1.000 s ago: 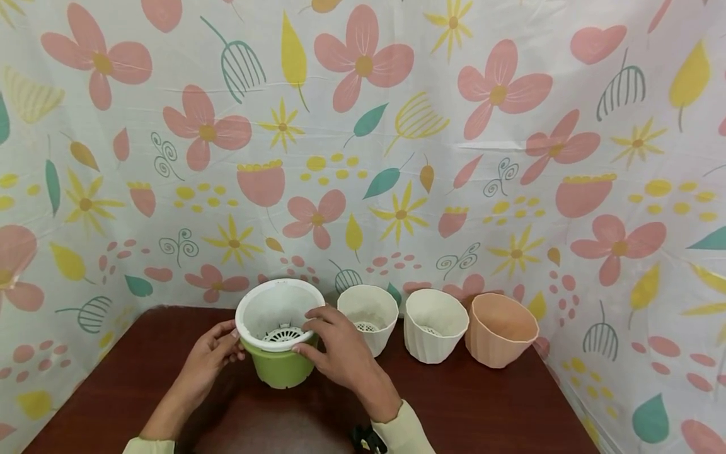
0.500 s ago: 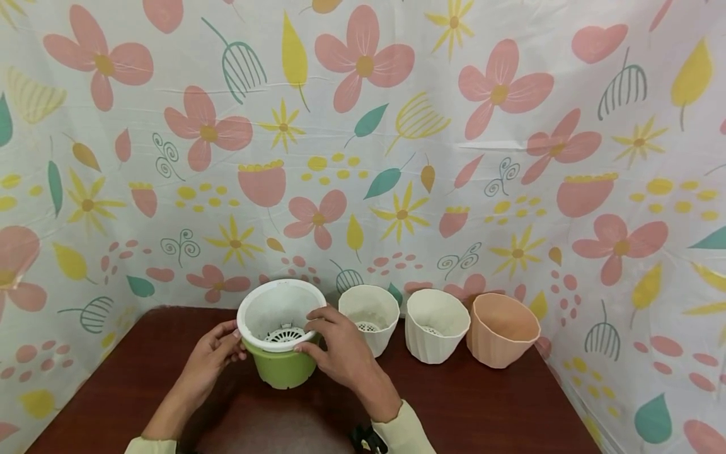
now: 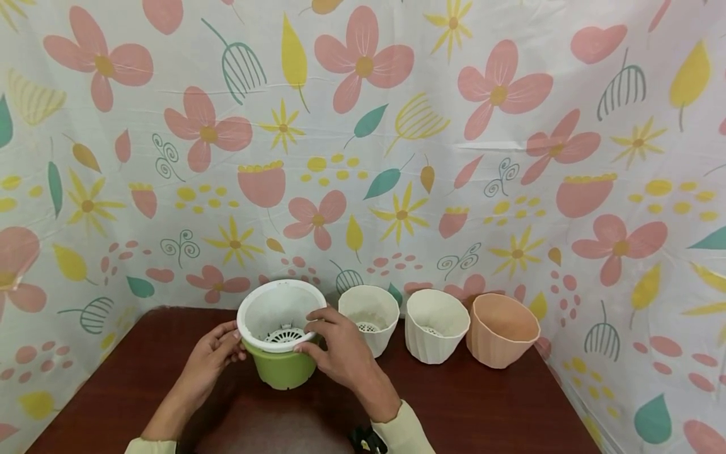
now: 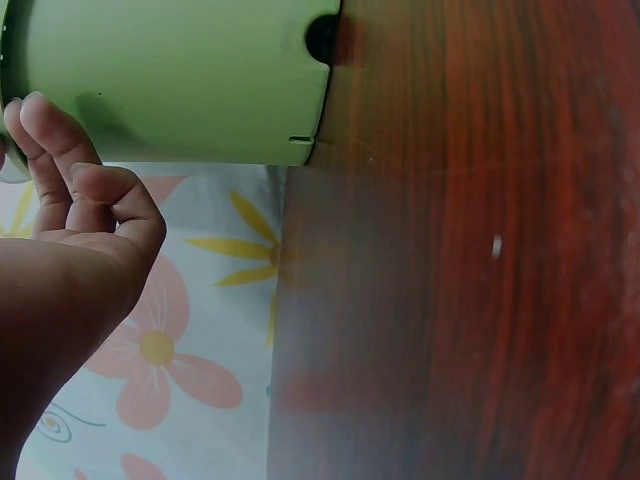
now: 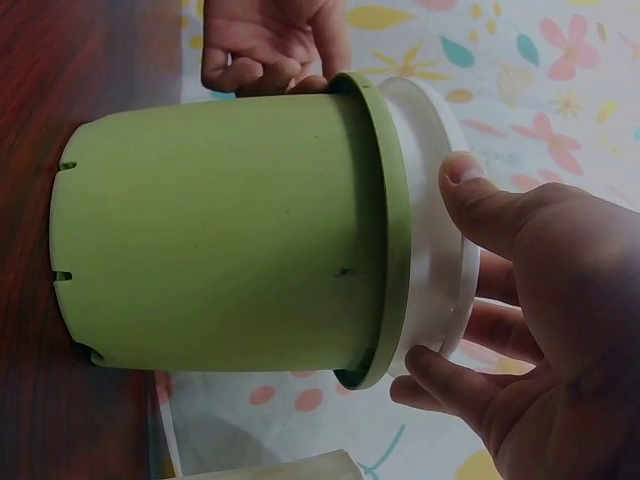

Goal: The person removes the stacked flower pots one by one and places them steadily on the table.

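A white plastic flower pot [image 3: 283, 296] with a slotted bottom sits inside a green flower pot [image 3: 283, 369], its rim standing above the green one. My right hand [image 3: 343, 343] pinches the white rim, thumb outside and fingers reaching over the edge, as the right wrist view shows. On the other side, my left hand [image 3: 210, 350] holds the rim of the green pot with its fingertips. Seen from the left wrist, the curled fingers [image 4: 60, 140] lie close against the green wall. The green pot's notched base [image 5: 65, 240] is down at the tabletop.
To the right, along the back of the dark red-brown table [image 3: 454, 416], stand a white ribbed pot [image 3: 377, 340], a second white pot [image 3: 437, 343] and a peach pot [image 3: 499, 343]. Behind them hangs a flower-print cloth [image 3: 397, 157]. A small black object [image 3: 365, 439] lies by the right sleeve.
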`<state>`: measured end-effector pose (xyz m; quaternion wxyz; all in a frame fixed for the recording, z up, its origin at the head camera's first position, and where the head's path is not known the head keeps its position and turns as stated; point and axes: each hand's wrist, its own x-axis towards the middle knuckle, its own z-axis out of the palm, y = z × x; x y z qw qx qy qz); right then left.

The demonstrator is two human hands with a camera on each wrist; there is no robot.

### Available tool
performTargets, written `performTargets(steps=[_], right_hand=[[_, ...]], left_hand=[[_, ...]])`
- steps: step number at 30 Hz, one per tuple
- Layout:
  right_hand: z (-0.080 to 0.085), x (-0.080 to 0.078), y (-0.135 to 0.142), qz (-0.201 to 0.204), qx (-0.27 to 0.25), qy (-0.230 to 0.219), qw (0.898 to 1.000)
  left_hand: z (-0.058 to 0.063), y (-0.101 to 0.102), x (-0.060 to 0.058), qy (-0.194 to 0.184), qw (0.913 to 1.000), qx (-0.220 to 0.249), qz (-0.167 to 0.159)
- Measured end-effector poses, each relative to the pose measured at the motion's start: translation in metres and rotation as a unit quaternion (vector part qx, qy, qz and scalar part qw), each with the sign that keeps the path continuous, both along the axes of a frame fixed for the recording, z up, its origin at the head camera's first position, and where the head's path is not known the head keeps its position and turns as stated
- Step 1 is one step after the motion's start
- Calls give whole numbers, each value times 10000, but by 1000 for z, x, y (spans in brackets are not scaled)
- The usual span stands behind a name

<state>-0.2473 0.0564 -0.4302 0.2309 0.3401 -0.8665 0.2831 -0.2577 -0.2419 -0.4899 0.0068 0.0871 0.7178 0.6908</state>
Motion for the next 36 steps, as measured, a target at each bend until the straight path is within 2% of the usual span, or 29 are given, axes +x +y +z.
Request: performTargets(steps=[10, 28, 36], right_hand=[[0, -1, 0, 8, -56, 37, 10000], [-1, -2, -1, 94, -144, 142, 9998], [-3, -5, 1, 190, -110, 360, 9991]], left_hand=[[2, 1, 1, 87, 10000, -17, -34], [1, 0, -1, 74, 9998, -86, 177], [1, 1, 0, 39, 9998, 12, 185]])
